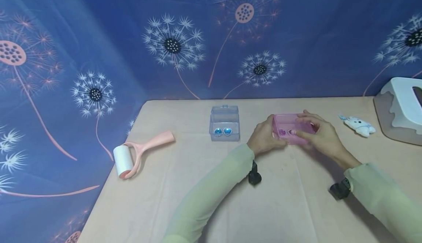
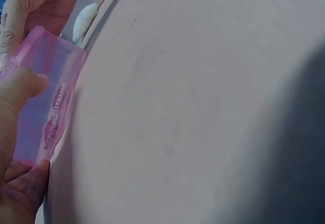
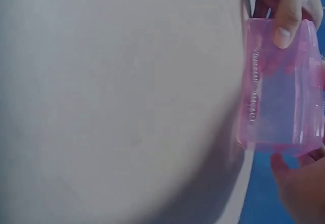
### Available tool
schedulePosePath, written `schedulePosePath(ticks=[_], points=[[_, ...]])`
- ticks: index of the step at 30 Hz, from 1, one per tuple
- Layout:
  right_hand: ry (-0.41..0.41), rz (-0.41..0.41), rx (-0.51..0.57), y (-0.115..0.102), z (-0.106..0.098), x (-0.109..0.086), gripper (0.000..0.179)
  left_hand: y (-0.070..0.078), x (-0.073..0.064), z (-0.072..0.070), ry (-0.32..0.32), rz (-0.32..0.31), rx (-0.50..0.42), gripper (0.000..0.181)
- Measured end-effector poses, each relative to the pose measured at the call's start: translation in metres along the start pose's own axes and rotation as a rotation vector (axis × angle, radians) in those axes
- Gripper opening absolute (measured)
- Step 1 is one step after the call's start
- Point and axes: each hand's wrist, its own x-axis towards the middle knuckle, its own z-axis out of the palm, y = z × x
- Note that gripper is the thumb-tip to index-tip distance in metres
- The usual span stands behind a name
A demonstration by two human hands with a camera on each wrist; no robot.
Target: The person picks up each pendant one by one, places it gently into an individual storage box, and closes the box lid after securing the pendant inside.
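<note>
Both hands hold a small see-through pink plastic box point(image 1: 286, 120) above the right part of the table. My left hand point(image 1: 265, 139) grips its left end, the thumb point(image 2: 23, 89) lying along one side in the left wrist view. At the opposite end my right hand point(image 1: 321, 137) holds it, thumb over the near side and fingers over the top. Inside sit two pink gems with sparkly rims point(image 2: 55, 115). To the left, a clear grey-blue box point(image 1: 225, 118) stands with its lid up, two blue gems point(image 1: 222, 131) in its front part.
A pink-handled lint roller point(image 1: 141, 149) with a white roll lies at the left of the table point(image 1: 184, 184). Right of the hands lies a small white plush toy point(image 1: 359, 126). A white and beige container point(image 1: 400, 107) stands at the right edge. Behind hangs a blue dandelion-print cloth point(image 1: 204, 27).
</note>
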Motion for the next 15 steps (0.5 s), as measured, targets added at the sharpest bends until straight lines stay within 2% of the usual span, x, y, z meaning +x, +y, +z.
schedulePosePath(ticks=[8,15], points=[[0.019,-0.005,0.048,0.0053,0.0042,-0.0011,0.046,-0.0023,0.0006,0.0013,0.002,0.004,0.002,0.086],[0.024,-0.055,-0.095,-0.0012,-0.0008,0.0027,0.041,-0.0042,-0.0020,0.0003,-0.005,0.011,-0.005,0.090]])
